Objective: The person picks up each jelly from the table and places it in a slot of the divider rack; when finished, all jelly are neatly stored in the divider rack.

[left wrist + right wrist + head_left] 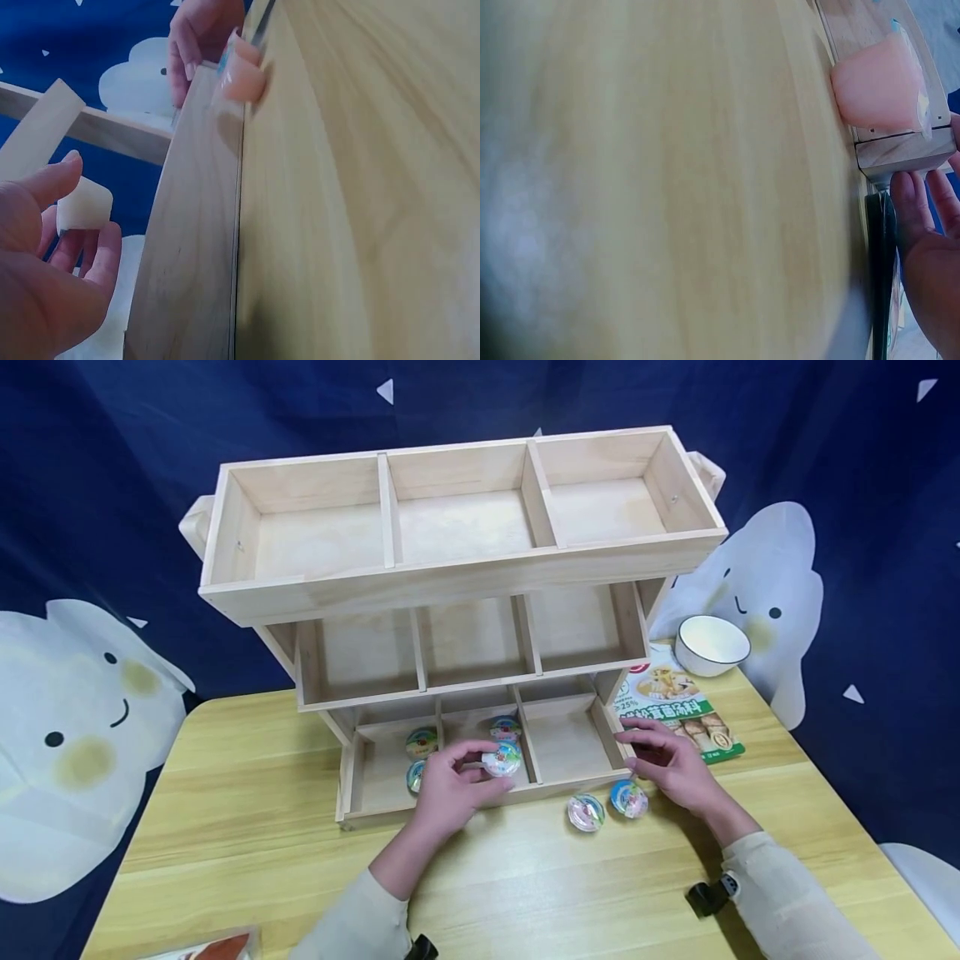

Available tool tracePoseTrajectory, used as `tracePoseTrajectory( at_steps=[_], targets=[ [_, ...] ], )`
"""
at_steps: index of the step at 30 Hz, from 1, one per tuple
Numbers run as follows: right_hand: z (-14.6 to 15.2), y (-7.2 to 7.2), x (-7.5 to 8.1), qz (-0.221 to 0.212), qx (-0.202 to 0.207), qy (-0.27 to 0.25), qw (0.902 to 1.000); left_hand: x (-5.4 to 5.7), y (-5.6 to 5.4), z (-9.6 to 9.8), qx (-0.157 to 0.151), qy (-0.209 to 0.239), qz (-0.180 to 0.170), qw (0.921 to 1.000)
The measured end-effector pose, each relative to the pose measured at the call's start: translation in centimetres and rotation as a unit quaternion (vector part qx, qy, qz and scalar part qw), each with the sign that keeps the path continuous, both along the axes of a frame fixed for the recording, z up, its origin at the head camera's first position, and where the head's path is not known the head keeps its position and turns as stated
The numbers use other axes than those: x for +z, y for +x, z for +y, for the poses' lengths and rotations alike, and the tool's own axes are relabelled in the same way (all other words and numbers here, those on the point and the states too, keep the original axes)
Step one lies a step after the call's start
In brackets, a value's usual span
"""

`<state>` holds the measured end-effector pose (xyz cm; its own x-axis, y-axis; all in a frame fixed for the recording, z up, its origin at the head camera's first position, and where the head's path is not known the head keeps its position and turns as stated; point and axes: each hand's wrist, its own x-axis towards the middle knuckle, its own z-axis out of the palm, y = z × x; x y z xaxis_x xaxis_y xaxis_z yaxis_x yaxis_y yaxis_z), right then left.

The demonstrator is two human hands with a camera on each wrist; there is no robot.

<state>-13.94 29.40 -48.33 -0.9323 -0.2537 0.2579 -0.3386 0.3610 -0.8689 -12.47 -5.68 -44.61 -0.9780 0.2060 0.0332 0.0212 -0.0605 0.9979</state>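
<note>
My left hand [457, 793] holds a small jelly cup [502, 759] between thumb and fingers, over the front of the bottom tier's middle compartment. In the left wrist view, that cup [85, 206] has a pale, whitish body. At the right end of the wooden three-tier rack [465, 568], my right hand [671, 767] touches the bottom tier's front corner with loosely bent fingers. A jelly cup [506, 727] sits in the middle compartment; two more, one at the back [422, 742] and one nearer [415, 777], lie in the left compartment.
Two pink jelly cups, one left [586, 812] and one right [628, 798], stand on the table [247, 827] before the rack. Right of the rack lie a green-and-white food packet [701, 731] and a white bowl [711, 647]. Another packet [217, 948] shows at the front left edge.
</note>
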Motion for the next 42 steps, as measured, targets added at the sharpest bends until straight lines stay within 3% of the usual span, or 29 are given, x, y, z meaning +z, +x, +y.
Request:
tracePoseTrajectory(
  at_steps=[14,18,26,42],
  targets=[
    [0.0,0.0,-0.2,-0.004,-0.003,0.000,1.0000,-0.5,-2.9,-0.1,-0.037,-0.082,-0.040,0.9951],
    [0.1,0.1,-0.2,-0.005,-0.005,0.002,1.0000,-0.7,-3.5,0.1,-0.041,-0.094,-0.034,0.9942],
    [0.1,0.1,-0.3,-0.006,-0.005,0.002,1.0000,-1.2,-4.3,0.6,-0.040,-0.145,-0.033,0.9881],
    [0.1,0.1,-0.2,-0.005,-0.001,-0.005,1.0000,-1.6,-4.5,1.4,-0.028,-0.185,-0.028,0.9818]
  ],
)
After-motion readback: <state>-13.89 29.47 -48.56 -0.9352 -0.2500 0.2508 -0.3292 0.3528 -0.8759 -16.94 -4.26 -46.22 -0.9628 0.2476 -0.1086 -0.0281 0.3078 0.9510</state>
